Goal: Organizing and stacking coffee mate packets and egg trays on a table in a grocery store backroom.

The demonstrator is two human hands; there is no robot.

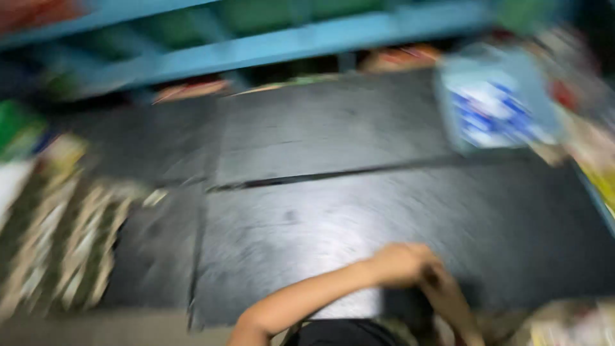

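Left of me lie striped packets (61,243); my left hand (400,263) and right hand (448,298) meet low over the dark floor (333,211), grip blurred beyond telling. A blue-and-white packet (493,106) leans far right. I judge I'm mid-reach; next needs steady aim.

The floor (333,211) is dark grey slabs. Beyond the floor runs a light blue shelf frame (288,41). At its right lies a pale blue bag (493,102) with white-and-blue print.
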